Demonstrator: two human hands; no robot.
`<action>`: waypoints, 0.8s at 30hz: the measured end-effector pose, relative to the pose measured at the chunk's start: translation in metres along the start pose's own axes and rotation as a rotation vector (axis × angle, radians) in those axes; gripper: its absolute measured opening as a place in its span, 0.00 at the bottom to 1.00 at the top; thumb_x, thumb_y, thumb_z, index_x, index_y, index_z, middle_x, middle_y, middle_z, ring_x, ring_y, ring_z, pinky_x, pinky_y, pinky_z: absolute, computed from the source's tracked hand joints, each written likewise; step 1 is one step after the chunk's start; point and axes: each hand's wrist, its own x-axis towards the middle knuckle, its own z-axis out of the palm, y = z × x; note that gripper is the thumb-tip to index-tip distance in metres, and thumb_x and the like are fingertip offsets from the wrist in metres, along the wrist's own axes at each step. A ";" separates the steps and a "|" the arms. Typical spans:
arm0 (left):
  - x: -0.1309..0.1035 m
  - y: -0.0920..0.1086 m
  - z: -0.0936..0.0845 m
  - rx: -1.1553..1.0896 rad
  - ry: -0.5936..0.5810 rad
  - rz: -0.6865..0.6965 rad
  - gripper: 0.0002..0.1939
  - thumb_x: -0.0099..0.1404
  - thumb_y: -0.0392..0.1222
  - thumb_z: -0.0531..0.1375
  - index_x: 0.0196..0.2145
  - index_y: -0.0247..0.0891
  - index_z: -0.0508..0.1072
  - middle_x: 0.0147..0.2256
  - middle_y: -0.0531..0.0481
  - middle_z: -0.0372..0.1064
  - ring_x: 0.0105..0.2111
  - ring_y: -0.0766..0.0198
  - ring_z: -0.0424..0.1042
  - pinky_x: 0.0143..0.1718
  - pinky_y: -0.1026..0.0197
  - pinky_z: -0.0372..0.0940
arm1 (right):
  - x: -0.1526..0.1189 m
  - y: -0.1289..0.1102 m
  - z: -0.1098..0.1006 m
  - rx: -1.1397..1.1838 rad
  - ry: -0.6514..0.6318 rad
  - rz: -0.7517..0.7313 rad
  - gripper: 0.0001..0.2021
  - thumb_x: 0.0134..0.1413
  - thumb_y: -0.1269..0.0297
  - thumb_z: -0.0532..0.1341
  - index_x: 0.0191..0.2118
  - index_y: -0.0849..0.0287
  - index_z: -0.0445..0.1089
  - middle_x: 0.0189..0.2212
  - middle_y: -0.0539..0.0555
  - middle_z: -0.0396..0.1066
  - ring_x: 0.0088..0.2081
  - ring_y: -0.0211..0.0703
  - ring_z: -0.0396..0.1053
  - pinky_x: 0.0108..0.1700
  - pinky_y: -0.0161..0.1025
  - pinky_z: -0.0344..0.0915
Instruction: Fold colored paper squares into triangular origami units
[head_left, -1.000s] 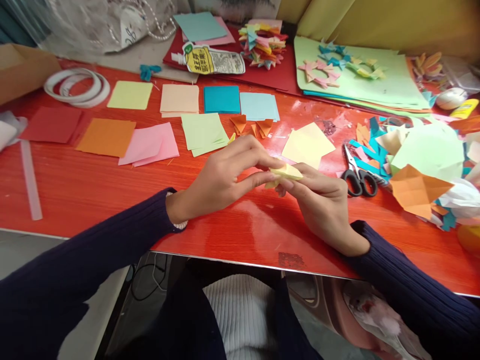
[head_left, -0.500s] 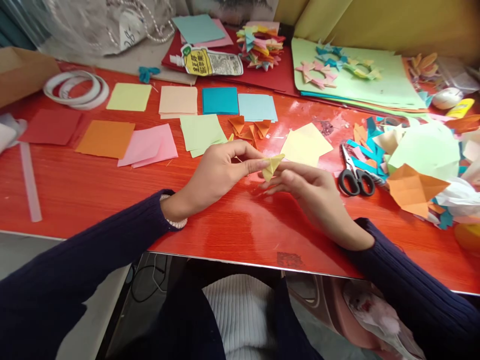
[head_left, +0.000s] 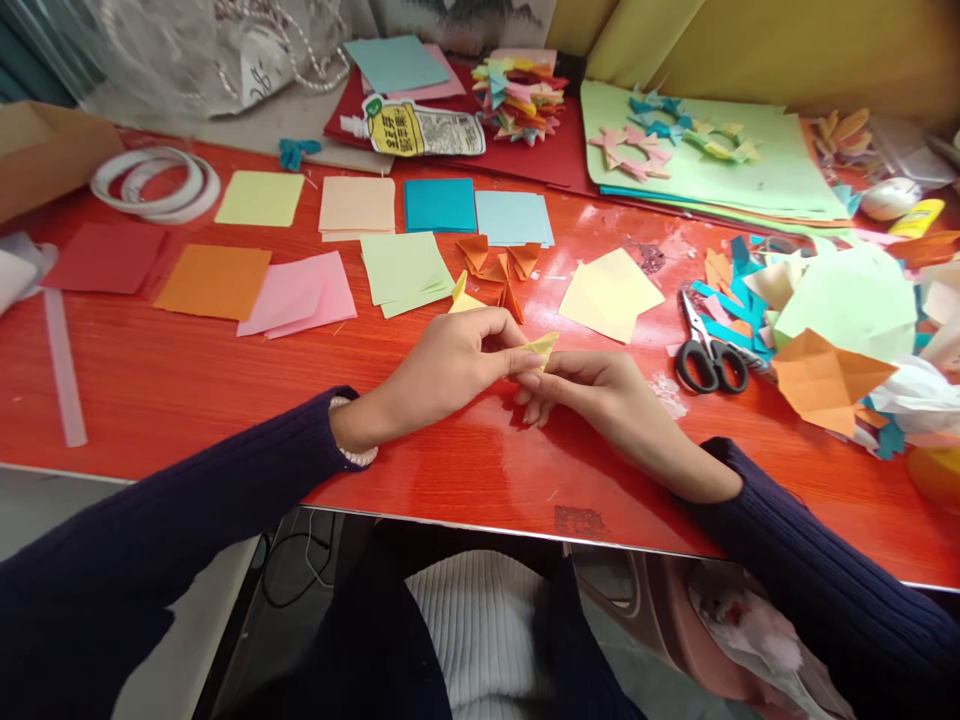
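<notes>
Between my left hand (head_left: 454,370) and my right hand (head_left: 622,400) is a small folded yellow paper (head_left: 543,347), pinched in the left thumb and fingers. The right thumb and fingertips press on its lower edge, partly hiding it. Just behind my left hand lies another folded yellow piece (head_left: 463,297). Beside that sit several folded orange pieces (head_left: 497,268). A pale yellow sheet (head_left: 611,295) rests on the red table (head_left: 450,470), behind my right hand.
Square paper stacks, such as the pink one (head_left: 300,294) and the green one (head_left: 406,270), lie at the left and centre. Scissors (head_left: 709,355) and a heap of paper scraps (head_left: 840,300) are at the right. White tape rings (head_left: 156,184) lie back left.
The held yellow paper has been lowered slightly toward me and turned. My right fingers, spread before, have closed in on it. The folded yellow piece behind my left hand shows more.
</notes>
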 end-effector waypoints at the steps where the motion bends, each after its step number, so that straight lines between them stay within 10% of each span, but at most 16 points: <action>1: 0.000 0.000 0.000 0.005 -0.005 -0.002 0.13 0.61 0.48 0.59 0.26 0.35 0.67 0.26 0.53 0.68 0.28 0.68 0.67 0.30 0.64 0.61 | 0.000 0.000 0.000 -0.004 -0.004 0.009 0.13 0.55 0.57 0.59 0.30 0.63 0.72 0.24 0.52 0.74 0.25 0.36 0.71 0.30 0.34 0.67; 8: 0.000 0.002 0.001 0.197 -0.074 0.042 0.12 0.62 0.45 0.58 0.25 0.36 0.65 0.27 0.53 0.66 0.28 0.69 0.64 0.30 0.64 0.58 | 0.000 0.001 -0.001 -0.030 -0.078 0.082 0.15 0.52 0.55 0.61 0.26 0.63 0.71 0.20 0.52 0.72 0.22 0.37 0.70 0.27 0.35 0.67; 24: 0.002 0.000 -0.005 -0.132 -0.181 -0.168 0.15 0.59 0.50 0.60 0.26 0.34 0.68 0.25 0.52 0.68 0.26 0.69 0.69 0.29 0.65 0.64 | 0.001 -0.001 -0.004 0.025 -0.077 0.101 0.15 0.50 0.54 0.62 0.25 0.63 0.70 0.19 0.51 0.71 0.19 0.33 0.67 0.24 0.32 0.63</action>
